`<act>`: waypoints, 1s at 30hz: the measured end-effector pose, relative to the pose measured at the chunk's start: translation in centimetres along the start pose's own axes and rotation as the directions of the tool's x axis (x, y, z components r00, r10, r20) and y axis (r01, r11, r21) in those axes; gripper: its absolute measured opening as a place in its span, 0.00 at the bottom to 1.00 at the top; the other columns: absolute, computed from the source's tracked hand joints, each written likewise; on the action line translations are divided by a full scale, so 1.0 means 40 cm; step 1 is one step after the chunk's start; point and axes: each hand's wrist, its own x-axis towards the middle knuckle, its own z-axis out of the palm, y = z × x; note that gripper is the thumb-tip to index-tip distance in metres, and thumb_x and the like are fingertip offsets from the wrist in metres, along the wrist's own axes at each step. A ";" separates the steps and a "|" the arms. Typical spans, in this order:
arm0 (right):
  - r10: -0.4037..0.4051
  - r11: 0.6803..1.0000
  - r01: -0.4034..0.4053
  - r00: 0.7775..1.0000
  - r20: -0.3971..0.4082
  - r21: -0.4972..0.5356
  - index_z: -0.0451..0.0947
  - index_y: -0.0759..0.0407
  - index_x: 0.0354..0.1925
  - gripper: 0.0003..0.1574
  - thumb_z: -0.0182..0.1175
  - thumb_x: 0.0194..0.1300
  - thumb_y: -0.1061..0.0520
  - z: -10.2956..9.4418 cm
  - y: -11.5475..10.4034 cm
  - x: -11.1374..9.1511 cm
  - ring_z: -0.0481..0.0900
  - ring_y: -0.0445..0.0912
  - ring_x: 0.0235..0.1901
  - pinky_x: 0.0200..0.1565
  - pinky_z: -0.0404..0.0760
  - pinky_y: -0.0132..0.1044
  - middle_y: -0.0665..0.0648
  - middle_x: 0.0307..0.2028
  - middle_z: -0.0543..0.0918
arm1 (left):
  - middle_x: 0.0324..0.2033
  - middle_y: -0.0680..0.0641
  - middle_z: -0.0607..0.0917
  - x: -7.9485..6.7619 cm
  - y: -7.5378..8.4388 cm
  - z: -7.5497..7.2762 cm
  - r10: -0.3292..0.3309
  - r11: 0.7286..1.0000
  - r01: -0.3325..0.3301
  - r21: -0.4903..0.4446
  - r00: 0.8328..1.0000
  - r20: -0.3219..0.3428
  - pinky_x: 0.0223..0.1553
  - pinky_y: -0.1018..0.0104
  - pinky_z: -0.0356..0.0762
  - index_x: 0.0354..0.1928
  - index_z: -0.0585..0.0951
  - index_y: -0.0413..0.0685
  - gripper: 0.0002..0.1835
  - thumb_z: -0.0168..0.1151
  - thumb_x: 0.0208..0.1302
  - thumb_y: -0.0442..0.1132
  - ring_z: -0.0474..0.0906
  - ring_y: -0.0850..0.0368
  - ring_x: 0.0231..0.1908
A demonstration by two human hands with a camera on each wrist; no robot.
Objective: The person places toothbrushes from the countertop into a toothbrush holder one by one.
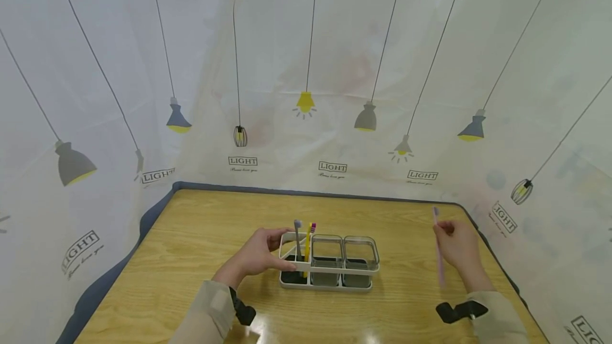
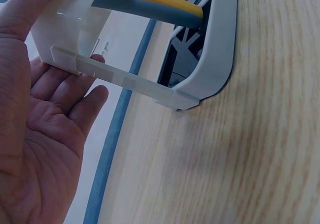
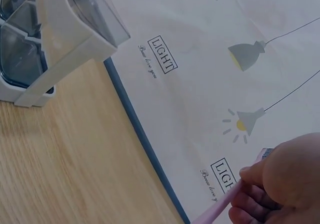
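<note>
A white toothbrush holder (image 1: 326, 269) stands on the wooden table, two clear cups (image 1: 327, 251) set side by side in its middle and right sections. In its left section a grey toothbrush (image 1: 298, 240) and a yellow toothbrush (image 1: 307, 248) with a pink-and-white head lean upright. My left hand (image 1: 258, 252) grips the holder's left end, thumb along the front rail and fingers behind. Off to the right, my right hand (image 1: 459, 248) pinches a pink toothbrush (image 1: 439, 259) near its head, bristles up and handle hanging down. In the right wrist view the pink handle (image 3: 217, 210) runs down from the fingertips.
The wooden table (image 1: 215, 211) has a blue-grey edge (image 1: 306, 192) along its back and sides. Behind it hangs a pale sheet (image 1: 277, 41) printed with lamps and the word LIGHT. Black straps with camera mounts (image 1: 461, 312) sit on both wrists.
</note>
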 end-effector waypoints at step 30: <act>-0.079 0.984 0.102 0.985 -0.153 0.145 0.83 0.70 0.49 0.16 0.61 0.79 0.56 -0.020 -0.205 -0.015 0.79 0.52 0.39 0.36 0.72 0.27 0.65 0.41 0.85 | 0.60 0.47 0.86 -0.004 0.004 -0.002 -0.005 1.000 0.006 0.010 1.000 -0.005 0.60 0.48 0.80 0.73 0.77 0.48 0.45 0.87 0.52 0.46 0.83 0.50 0.61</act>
